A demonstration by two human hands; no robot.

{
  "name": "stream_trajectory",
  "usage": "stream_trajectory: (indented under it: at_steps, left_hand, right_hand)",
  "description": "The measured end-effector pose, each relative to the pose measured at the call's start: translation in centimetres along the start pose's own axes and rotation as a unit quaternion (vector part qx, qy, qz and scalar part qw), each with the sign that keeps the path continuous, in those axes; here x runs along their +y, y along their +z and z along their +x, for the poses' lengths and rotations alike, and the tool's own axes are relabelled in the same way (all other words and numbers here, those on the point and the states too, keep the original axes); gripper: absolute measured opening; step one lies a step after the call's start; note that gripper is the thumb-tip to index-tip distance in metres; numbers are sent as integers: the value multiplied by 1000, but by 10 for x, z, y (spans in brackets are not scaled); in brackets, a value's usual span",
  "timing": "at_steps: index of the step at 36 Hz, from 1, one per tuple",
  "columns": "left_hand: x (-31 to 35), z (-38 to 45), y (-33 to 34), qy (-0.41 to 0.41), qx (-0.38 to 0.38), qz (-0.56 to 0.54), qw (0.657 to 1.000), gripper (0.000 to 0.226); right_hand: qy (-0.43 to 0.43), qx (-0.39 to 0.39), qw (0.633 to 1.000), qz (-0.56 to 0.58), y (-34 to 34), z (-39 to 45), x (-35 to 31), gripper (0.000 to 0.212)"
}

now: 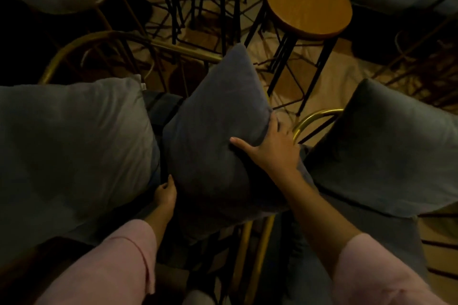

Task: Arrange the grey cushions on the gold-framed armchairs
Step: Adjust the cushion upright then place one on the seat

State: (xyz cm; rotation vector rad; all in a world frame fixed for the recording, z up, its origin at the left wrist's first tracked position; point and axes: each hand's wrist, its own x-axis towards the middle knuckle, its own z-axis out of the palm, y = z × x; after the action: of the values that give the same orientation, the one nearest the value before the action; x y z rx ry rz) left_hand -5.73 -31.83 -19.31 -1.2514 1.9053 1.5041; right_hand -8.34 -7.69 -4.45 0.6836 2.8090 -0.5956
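A dark grey cushion (213,136) stands on one corner between both hands, long axis pointing away. The right hand (275,148) clamps its right edge, fingers spread; the left hand (165,192) cups its lower left edge, fingers curled together.

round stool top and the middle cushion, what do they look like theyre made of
Round stool top: looks like wood or a wood veneer, warm orange-brown with faint grain and a smooth low sheen, on thin black legs that look like metal.

Middle cushion: soft dark grey fabric, matte, possibly velvet-like; it dents under the right hand and left hand. The dim light leaves the weave unclear.
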Motion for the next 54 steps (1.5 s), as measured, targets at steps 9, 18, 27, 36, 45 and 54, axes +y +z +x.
stream_trajectory:
  at_steps: [9, 18, 27, 36, 45, 54]
  left_hand:
    - [-35, 90, 9, -67, -212, -139, 965, 110]
    - [6, 45, -10, -62, -175, -174, 967, 111]
    - [12, -27, -44, 62, 7, -131, 989, 89]
    - [-11, -130, -48, 200, 48, -82, 975, 69]
    - [-53, -221, 22, 319, 9, 9, 948, 46]
    - [-115, -301, 136, 377, -117, 96, 914, 62]
  right_hand:
    - [17, 14, 1000, -1, 7, 17, 12, 125]
    - [4, 26, 997, 66, -6, 10, 15, 118]
    - [-30, 27, 979, 199, -28, -48, 49, 104]
    - [-27, 87, 933, 349, -36, -157, 146, 91]
    - [36, 205, 896, 393, -38, -251, 292, 91]
    - [128, 278, 898, 316, -42, -305, 443, 106]
